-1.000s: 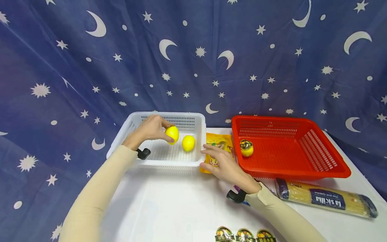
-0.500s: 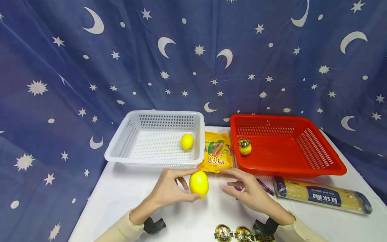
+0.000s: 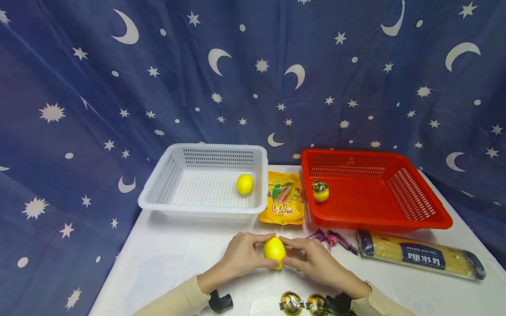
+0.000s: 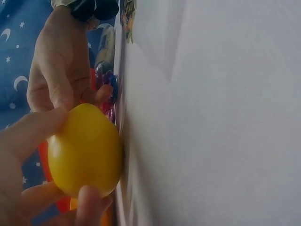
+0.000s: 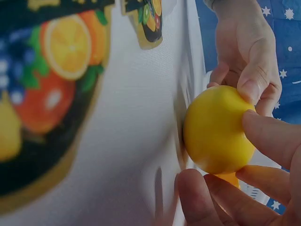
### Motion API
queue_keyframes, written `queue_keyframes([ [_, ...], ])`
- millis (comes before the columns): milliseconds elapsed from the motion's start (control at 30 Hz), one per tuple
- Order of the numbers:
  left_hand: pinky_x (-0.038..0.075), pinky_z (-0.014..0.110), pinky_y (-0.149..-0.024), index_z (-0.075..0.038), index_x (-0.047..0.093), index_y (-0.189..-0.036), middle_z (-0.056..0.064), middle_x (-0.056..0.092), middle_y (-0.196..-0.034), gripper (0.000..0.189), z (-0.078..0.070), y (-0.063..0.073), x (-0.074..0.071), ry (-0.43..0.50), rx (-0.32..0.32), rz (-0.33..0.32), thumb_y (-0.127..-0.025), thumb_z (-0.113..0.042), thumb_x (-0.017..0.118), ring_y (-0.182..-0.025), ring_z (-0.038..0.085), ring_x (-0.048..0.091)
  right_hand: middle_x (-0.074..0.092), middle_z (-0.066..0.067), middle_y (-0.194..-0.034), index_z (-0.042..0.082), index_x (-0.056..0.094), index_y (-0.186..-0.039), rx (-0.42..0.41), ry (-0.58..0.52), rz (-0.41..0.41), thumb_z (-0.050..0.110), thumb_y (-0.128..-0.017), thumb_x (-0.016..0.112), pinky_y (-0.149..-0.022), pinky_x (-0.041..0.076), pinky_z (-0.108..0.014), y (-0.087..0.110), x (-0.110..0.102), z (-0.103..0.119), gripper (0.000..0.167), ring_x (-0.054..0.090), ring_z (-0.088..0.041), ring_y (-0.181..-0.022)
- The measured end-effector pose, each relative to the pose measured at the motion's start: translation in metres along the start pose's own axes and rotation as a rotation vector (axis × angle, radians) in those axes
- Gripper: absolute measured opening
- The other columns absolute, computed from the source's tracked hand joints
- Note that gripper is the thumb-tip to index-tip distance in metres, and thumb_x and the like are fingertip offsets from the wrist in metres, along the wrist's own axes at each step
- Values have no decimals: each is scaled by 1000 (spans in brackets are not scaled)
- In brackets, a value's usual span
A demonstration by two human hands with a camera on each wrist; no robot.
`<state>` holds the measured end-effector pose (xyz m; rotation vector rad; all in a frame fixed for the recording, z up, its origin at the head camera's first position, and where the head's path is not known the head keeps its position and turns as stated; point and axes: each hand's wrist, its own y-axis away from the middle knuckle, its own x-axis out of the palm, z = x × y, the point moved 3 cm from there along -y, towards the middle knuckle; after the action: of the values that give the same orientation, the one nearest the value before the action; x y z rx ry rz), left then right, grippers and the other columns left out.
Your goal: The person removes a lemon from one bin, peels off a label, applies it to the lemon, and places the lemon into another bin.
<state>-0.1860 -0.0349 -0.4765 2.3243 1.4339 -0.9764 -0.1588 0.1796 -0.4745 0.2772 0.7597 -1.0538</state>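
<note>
A yellow lemon (image 3: 274,252) is held between both hands, low over the white table in front of the baskets. My left hand (image 3: 247,254) pinches it from the left with thumb and fingers. From the right, my right hand (image 3: 316,261) grips it too, its thumb and index finger on the fruit. In the right wrist view the lemon (image 5: 218,132) has fingertips of both hands on it. Round fruit stickers (image 3: 291,303) lie at the table's front edge, one partly covered by the right wrist strap. Another lemon (image 3: 245,184) sits in the white basket (image 3: 203,210).
In the red basket (image 3: 379,219) is a lemon (image 3: 320,195) bearing a fruit sticker. Between the baskets lies a yellow snack bag (image 3: 282,210). Purple-wrapped candies (image 3: 344,242) and a pack of spaghetti (image 3: 421,255) lie in front of the red basket.
My left hand has carried one lemon out of the white basket to the front middle of the table. My right hand has come from beside the snack bag and now grips the lemon too.
</note>
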Motion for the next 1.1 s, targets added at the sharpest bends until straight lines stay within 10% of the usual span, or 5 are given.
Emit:
queue_keyframes([
  [400,27,19,-41,-18,64,-141,-18,32,-43,78,-5,4,-2,-26,-44,61,-74,-51,88,-40,-2,31,78,-5,-116,8,65,-138,34,6,1,37,-92,76,-71,57,-23,0,-3,5,55,71,-8,-91],
  [633,37,17,-54,-18,58,-146,-8,74,-88,83,-17,24,-2,-157,-42,-79,-77,-54,85,-53,-7,45,77,-4,-119,12,71,-131,76,83,0,42,-92,75,-68,57,-21,39,-30,12,49,71,-12,-93],
  [767,32,15,-51,-20,72,-116,-10,70,-89,48,-31,43,-6,-276,9,-144,-79,-49,85,-56,-7,37,72,10,-101,20,74,-125,274,81,181,44,-90,76,-66,51,-17,73,-39,9,43,59,0,-83],
  [900,33,13,-52,-24,76,-95,-15,60,-72,23,-41,51,3,-372,135,24,-84,-43,82,-59,-8,38,58,12,-91,23,76,-123,460,92,319,41,-89,77,-67,44,-18,98,-27,-2,38,48,-1,-76],
  [1100,37,16,-57,-26,76,-120,-12,64,-94,39,-51,49,36,-520,226,360,-91,-53,72,-72,-3,48,49,6,-92,20,78,-120,537,149,266,38,-86,80,-64,36,-22,107,-11,-11,39,42,-2,-77],
])
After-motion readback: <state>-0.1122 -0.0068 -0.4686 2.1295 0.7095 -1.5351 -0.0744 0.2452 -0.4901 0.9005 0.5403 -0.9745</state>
